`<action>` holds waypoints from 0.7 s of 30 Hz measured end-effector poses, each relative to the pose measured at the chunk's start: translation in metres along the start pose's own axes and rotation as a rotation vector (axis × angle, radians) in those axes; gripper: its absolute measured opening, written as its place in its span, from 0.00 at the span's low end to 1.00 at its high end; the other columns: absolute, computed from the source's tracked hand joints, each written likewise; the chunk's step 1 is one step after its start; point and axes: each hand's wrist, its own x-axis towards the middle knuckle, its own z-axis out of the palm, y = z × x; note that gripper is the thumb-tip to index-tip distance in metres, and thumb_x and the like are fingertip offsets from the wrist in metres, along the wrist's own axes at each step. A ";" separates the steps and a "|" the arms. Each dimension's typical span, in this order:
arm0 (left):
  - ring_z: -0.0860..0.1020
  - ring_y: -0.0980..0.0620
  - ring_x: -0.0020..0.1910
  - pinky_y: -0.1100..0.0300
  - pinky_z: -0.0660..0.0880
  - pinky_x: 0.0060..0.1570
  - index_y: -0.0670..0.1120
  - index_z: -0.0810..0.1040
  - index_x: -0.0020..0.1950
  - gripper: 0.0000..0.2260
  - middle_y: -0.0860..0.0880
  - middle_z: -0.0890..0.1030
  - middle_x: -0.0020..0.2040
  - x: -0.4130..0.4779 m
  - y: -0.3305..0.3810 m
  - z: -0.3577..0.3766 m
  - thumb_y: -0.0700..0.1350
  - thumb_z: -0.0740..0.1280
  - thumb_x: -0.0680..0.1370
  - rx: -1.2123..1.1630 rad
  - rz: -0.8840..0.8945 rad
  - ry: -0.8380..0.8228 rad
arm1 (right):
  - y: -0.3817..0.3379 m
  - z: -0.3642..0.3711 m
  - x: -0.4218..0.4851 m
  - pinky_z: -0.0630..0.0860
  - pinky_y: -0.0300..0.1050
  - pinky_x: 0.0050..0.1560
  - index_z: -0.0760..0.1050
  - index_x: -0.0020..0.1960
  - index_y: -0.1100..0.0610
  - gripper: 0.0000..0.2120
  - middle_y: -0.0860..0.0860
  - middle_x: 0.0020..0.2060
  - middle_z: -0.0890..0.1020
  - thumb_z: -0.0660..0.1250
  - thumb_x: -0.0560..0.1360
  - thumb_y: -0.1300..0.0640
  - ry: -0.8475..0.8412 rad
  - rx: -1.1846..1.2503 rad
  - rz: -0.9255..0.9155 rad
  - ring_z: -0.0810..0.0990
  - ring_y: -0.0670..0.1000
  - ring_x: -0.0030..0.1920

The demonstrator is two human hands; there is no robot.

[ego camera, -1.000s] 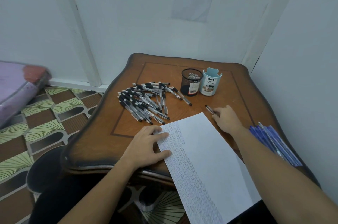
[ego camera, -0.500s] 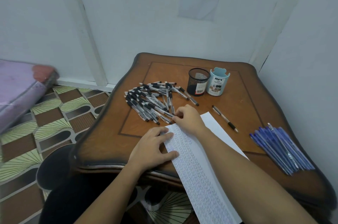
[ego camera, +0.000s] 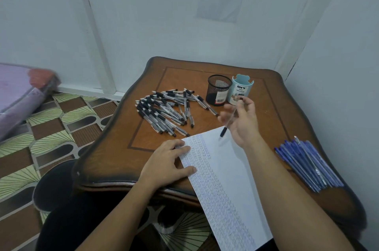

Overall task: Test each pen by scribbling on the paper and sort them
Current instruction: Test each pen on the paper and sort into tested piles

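Left hand (ego camera: pixel 167 163) lay flat on scribbled paper (ego camera: pixel 223 168); right hand (ego camera: pixel 243 122) gripped a pen (ego camera: pixel 228 121) above it; black pile (ego camera: pixel 164 111) beyond it apparently awaited testing; blue pens (ego camera: pixel 307 162) beside it seemed sorted.

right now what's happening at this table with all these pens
A person is testing pens. The right hand holds a black-grip pen tip-down over the top of the scribbled paper, apparently not touching it. The left hand lies flat on the paper's left edge. Black pens lie piled behind the paper, blue pens at the right, a mesh cup and a pale blue cup at the back.
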 end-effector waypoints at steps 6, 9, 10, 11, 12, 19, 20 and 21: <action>0.61 0.61 0.69 0.60 0.61 0.67 0.56 0.71 0.72 0.33 0.59 0.67 0.71 0.000 0.001 -0.001 0.69 0.65 0.71 0.000 -0.008 -0.006 | 0.003 -0.007 -0.015 0.57 0.35 0.21 0.69 0.48 0.52 0.11 0.48 0.28 0.67 0.67 0.76 0.46 -0.060 -0.119 0.027 0.59 0.45 0.24; 0.61 0.61 0.69 0.61 0.61 0.67 0.55 0.72 0.72 0.30 0.59 0.67 0.71 0.000 0.002 -0.001 0.66 0.68 0.72 0.002 -0.009 0.003 | 0.002 -0.009 -0.022 0.58 0.37 0.21 0.68 0.43 0.55 0.12 0.48 0.24 0.64 0.69 0.75 0.49 -0.057 -0.135 0.019 0.59 0.46 0.23; 0.61 0.61 0.69 0.61 0.61 0.67 0.55 0.72 0.72 0.30 0.59 0.67 0.71 0.000 0.002 -0.001 0.65 0.68 0.72 0.001 -0.011 0.004 | 0.003 -0.010 -0.024 0.62 0.38 0.22 0.70 0.43 0.56 0.10 0.49 0.24 0.65 0.66 0.79 0.51 -0.054 -0.133 0.030 0.63 0.47 0.23; 0.61 0.61 0.69 0.61 0.61 0.67 0.55 0.72 0.72 0.30 0.59 0.67 0.71 -0.001 0.002 -0.001 0.65 0.68 0.72 0.001 -0.012 0.003 | 0.004 -0.011 -0.026 0.69 0.41 0.25 0.73 0.45 0.58 0.12 0.50 0.24 0.68 0.61 0.82 0.52 -0.051 -0.115 0.048 0.68 0.48 0.25; 0.61 0.60 0.69 0.61 0.61 0.67 0.55 0.72 0.72 0.30 0.59 0.67 0.71 -0.001 0.002 -0.001 0.65 0.68 0.72 0.002 -0.013 0.001 | 0.005 -0.013 -0.027 0.74 0.43 0.30 0.75 0.46 0.60 0.17 0.51 0.26 0.71 0.56 0.84 0.50 -0.048 -0.092 0.070 0.73 0.49 0.28; 0.61 0.61 0.68 0.62 0.60 0.65 0.55 0.73 0.71 0.37 0.59 0.68 0.70 0.000 0.001 0.000 0.72 0.61 0.67 -0.007 -0.019 -0.005 | 0.023 -0.031 -0.038 0.73 0.41 0.32 0.81 0.52 0.63 0.28 0.58 0.37 0.85 0.53 0.81 0.41 -0.080 -0.290 0.095 0.82 0.53 0.36; 0.62 0.61 0.68 0.63 0.60 0.64 0.55 0.73 0.71 0.38 0.59 0.68 0.70 0.000 0.001 0.000 0.73 0.60 0.66 -0.009 -0.017 -0.004 | 0.025 -0.034 -0.039 0.74 0.40 0.31 0.81 0.49 0.62 0.23 0.58 0.38 0.85 0.59 0.79 0.43 -0.096 -0.317 0.062 0.82 0.54 0.37; 0.62 0.61 0.68 0.63 0.60 0.64 0.55 0.73 0.71 0.38 0.58 0.68 0.70 0.000 0.000 0.000 0.73 0.59 0.66 -0.010 -0.017 -0.002 | 0.027 -0.035 -0.041 0.72 0.40 0.30 0.80 0.45 0.60 0.17 0.56 0.35 0.83 0.65 0.76 0.45 -0.104 -0.353 0.030 0.80 0.54 0.34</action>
